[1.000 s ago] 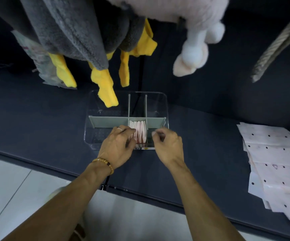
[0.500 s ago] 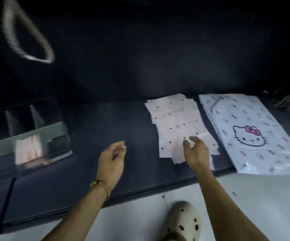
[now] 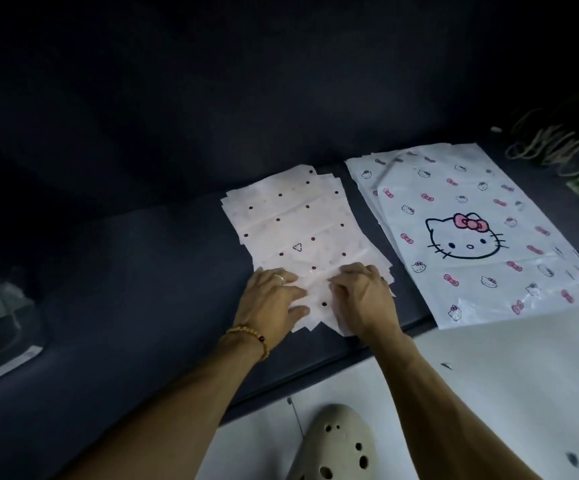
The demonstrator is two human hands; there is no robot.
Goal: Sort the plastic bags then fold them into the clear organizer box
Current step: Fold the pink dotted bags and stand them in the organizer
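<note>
Both hands on the near end of a stack of pale pink dotted plastic bags (image 3: 298, 230) lying on the dark table (image 3: 142, 271), stack fanned slightly, running away from the person, a small triangle mark on one bag; left hand (image 3: 272, 299) lies on the stack's left near corner, fingers stretched fairly flat toward the right, ring on one finger, beaded bracelet (image 3: 250, 337) at the wrist; right hand (image 3: 364, 299) on the right near corner, fingers bent down onto the top bag, seems to pinch or gather the plastic but cannot tell for sure if it has hold of it; the two hands' fingertips close together, small gap with a dot showing between; just right of this stack, slightly apart, a stack of bigger white cat-print plastic bags (image 3: 471, 237) with pink bows, near corner hanging over the table edge; clear organizer box (image 3: 0, 327) at far left edge of view, well apart from both stacks, only partly visible and blurred, contents not readable; tangle of cords (image 3: 558, 143) at far right back of table; pale floor (image 3: 506, 393) below the table edge, cream perforated clog (image 3: 336, 448) on it between the forearms
</note>
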